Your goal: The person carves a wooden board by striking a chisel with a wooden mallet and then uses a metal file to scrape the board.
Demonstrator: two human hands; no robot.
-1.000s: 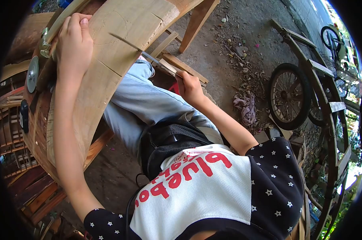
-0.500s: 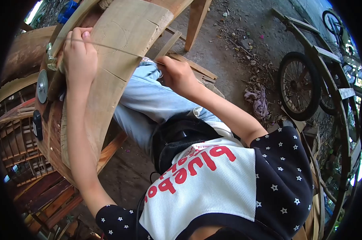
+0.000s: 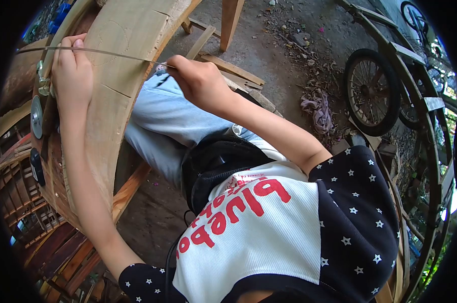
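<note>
In my right hand (image 3: 198,83) is the handle end of a hand saw (image 3: 115,54), its thin blade seen edge-on. The blade lies across a wide pale wooden board (image 3: 102,101) at the board's right edge and runs left past my other hand. Short dark cut lines and a faint curved drawn line mark the board. My left hand (image 3: 73,68) lies at the board's left side, fingers curled over the wood, close to the blade. Some of its fingertips are hidden. Beneath the board's right edge is my leg in light blue jeans (image 3: 178,111).
A grey disc (image 3: 36,117) and a black object (image 3: 36,165) sit left of the board. Wooden slats (image 3: 41,252) lie lower left. Wood offcuts (image 3: 233,70), a crumpled cloth (image 3: 318,111) and a spoked wheel (image 3: 372,93) beside a long wooden frame (image 3: 415,76) are on the right.
The view has shifted, so the board and both hands appear farther left. The saw blade now reaches well past my left hand on the left. My left hand keeps its place on the board.
</note>
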